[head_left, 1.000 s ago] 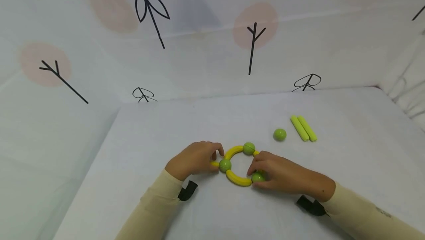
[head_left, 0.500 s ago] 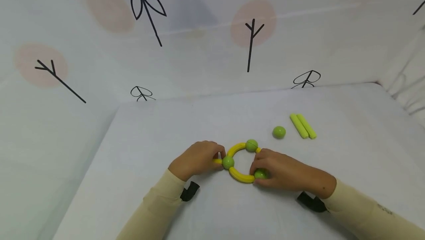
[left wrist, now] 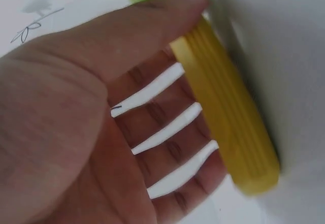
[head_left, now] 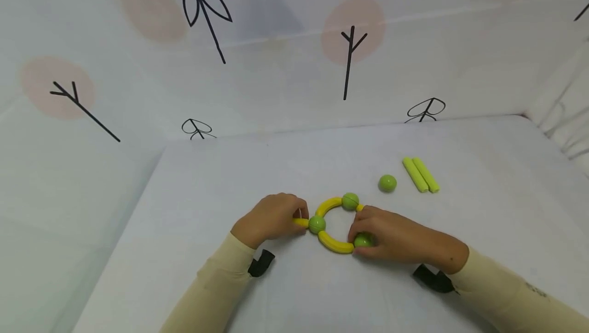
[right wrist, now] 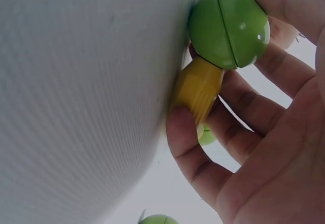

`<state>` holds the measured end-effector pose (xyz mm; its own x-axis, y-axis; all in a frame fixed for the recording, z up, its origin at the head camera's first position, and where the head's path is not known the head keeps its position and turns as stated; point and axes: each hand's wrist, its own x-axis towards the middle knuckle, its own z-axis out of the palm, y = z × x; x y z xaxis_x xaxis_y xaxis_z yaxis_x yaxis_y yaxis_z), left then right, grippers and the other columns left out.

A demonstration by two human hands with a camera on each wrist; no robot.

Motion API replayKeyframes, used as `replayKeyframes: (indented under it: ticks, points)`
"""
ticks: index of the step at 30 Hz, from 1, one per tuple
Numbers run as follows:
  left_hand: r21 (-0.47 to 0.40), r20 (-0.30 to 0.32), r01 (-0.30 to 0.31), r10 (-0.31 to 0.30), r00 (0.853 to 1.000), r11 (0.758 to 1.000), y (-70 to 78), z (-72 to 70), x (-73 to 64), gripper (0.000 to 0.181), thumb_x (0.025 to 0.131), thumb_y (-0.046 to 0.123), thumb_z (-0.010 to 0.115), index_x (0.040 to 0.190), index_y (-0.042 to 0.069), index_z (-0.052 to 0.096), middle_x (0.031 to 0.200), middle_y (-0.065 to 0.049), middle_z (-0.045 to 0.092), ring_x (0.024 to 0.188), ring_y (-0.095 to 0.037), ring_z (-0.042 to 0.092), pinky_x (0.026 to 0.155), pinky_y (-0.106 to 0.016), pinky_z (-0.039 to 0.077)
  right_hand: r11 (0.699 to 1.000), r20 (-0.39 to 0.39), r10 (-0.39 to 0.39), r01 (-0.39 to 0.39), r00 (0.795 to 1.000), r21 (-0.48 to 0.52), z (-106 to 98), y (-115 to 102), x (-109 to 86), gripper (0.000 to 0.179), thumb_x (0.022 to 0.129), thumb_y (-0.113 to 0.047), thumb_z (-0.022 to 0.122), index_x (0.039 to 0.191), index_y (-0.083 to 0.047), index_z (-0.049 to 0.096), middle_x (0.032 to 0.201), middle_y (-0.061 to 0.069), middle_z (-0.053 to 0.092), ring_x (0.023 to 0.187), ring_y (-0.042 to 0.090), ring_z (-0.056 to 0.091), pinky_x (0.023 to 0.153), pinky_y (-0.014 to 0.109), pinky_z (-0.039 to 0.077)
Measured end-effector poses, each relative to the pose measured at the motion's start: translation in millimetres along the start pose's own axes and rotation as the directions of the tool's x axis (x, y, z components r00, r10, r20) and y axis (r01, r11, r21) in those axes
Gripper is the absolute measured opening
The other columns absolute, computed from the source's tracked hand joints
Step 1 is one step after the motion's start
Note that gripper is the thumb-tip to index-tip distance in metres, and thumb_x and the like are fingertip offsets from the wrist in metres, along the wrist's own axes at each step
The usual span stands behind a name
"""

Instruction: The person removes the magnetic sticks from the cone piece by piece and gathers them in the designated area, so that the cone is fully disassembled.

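Note:
A ring of curved yellow rods joined by three green balls lies on the white cloth. From its left ball, a yellow stick points outward. My left hand pinches that stick close to the ball, thumb on one side and fingers on the other. My right hand grips the ring's near right corner: thumb and fingers are round a green ball and the yellow rod beside it. The ring's far ball is untouched. Part of the right-hand rod is hidden under my fingers.
A loose green ball sits behind the ring, to the right. Two lime-green sticks lie side by side farther right. Hanging white cloth with printed plants rises along the table's back and left side.
The ring has slid slightly right and away from me, with both hands following. My left fingers have since drawn back a little along the stick, so more yellow shows beside the ball.

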<state>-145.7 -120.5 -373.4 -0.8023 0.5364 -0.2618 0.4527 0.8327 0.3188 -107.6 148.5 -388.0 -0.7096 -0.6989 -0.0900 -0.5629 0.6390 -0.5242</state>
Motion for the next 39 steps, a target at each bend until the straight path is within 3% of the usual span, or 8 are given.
replayKeyframes:
  ticks: [4,10,15,22,27,34,39]
  points:
    - [0.012,0.007,0.03,-0.03,1.0,0.999,-3.5,0.2,-2.1,0.012,0.083,0.028,0.082,0.088,0.024,0.072,0.083,0.011,0.064,0.079,-0.009,0.056,0.076,-0.029,0.047,1.0,0.015,0.006,-0.007,1.0,0.006,0.9,0.9,-0.8,0.013,0.086,-0.028,0.078,0.096,-0.033,0.071,0.096,-0.017,0.056,0.091,0.002,0.048,0.08,0.025,0.049]
    - [0.022,-0.015,0.024,-0.024,1.0,0.999,-2.8,-3.6,-1.3,0.011,0.085,0.029,0.081,0.09,0.025,0.072,0.083,0.01,0.064,0.077,-0.011,0.056,0.074,-0.029,0.047,1.0,-0.029,0.004,-0.005,1.0,-0.026,1.1,-0.1,-0.6,0.013,0.086,-0.024,0.077,0.094,-0.032,0.071,0.092,-0.017,0.055,0.089,0.003,0.047,0.078,0.025,0.048]
    - [0.02,0.007,0.028,-0.028,1.0,0.999,-1.7,-1.4,-1.1,0.012,0.085,0.03,0.081,0.092,0.024,0.073,0.082,0.01,0.062,0.076,-0.011,0.055,0.073,-0.028,0.046,0.999,-0.048,0.018,-0.02,0.999,-0.045,7.5,-2.6,0.3,0.01,0.085,-0.029,0.079,0.091,-0.032,0.071,0.089,-0.017,0.054,0.085,0.003,0.045,0.073,0.023,0.046]
    - [0.004,-0.009,-0.043,0.043,0.999,0.999,0.8,2.6,4.1,0.015,0.089,0.029,0.077,0.102,0.024,0.073,0.085,0.01,0.062,0.078,-0.009,0.055,0.073,-0.025,0.046,0.991,-0.148,0.002,-0.021,0.989,-0.133,14.2,-7.4,0.6,0.014,0.082,-0.033,0.082,0.085,-0.031,0.069,0.085,-0.016,0.052,0.084,0.006,0.043,0.069,0.022,0.042]
    - [-0.007,0.007,-0.06,0.06,0.998,0.998,3.0,4.4,2.8,0.013,0.09,0.031,0.076,0.1,0.024,0.073,0.086,0.01,0.061,0.079,-0.009,0.055,0.074,-0.024,0.046,0.993,-0.125,0.002,-0.017,0.992,-0.114,14.9,-8.1,1.6,0.013,0.082,-0.034,0.082,0.085,-0.032,0.069,0.084,-0.016,0.051,0.084,0.005,0.043,0.069,0.022,0.041]
    - [0.03,-0.017,-0.104,0.105,0.994,0.994,4.8,1.6,2.1,0.013,0.091,0.029,0.075,0.101,0.021,0.072,0.087,0.01,0.059,0.078,-0.008,0.054,0.074,-0.023,0.046,0.992,-0.138,0.001,-0.017,0.99,-0.121,11.5,-7.4,0.8,0.014,0.082,-0.033,0.082,0.085,-0.033,0.069,0.085,-0.016,0.051,0.083,0.005,0.043,0.069,0.023,0.042]
    - [0.029,-0.01,-0.065,0.066,0.998,0.997,2.0,0.0,2.9,0.014,0.091,0.031,0.075,0.1,0.021,0.072,0.086,0.011,0.061,0.079,-0.008,0.054,0.074,-0.024,0.046,0.994,-0.114,0.009,-0.021,0.993,-0.104,10.8,-7.4,1.7,0.013,0.082,-0.035,0.082,0.086,-0.033,0.07,0.086,-0.016,0.053,0.083,0.005,0.044,0.069,0.022,0.042]
